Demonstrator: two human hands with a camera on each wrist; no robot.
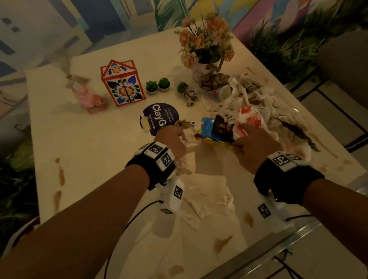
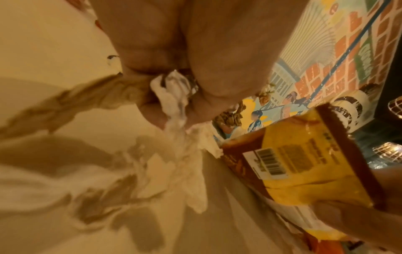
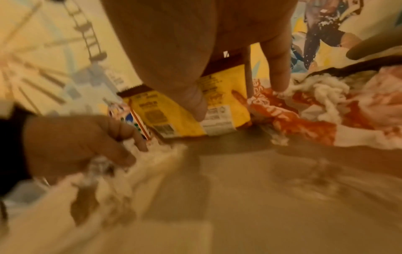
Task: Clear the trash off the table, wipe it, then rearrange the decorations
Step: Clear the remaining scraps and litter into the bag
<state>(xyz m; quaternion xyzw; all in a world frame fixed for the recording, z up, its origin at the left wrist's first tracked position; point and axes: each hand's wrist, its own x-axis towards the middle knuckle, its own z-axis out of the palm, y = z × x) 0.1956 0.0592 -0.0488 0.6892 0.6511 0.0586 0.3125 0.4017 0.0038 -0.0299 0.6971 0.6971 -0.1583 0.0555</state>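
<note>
My left hand (image 1: 172,138) grips a wad of stained white tissue (image 2: 174,96) just above the table (image 1: 82,144); its fingers curl round the wad. My right hand (image 1: 253,147) pinches a yellow snack wrapper (image 1: 219,143) (image 3: 174,116), thumb on top. Behind the wrapper lie a blue wrapper (image 1: 207,124), a dark wrapper (image 1: 221,126), an orange-and-white bag (image 1: 251,118), a tipped paper cup (image 1: 223,92) and heaped tissues (image 1: 255,96). The right wrist view also shows the left hand (image 3: 76,142) holding its tissue.
Decorations stand at the back: a flower pot (image 1: 203,70), a floral house-shaped box (image 1: 122,82), two small succulents (image 1: 151,86), a little figurine (image 1: 188,94), a pink packet (image 1: 89,94) and a round purple sign (image 1: 160,116). Flat napkins (image 1: 197,199) and brown stains (image 1: 60,175) lie near me.
</note>
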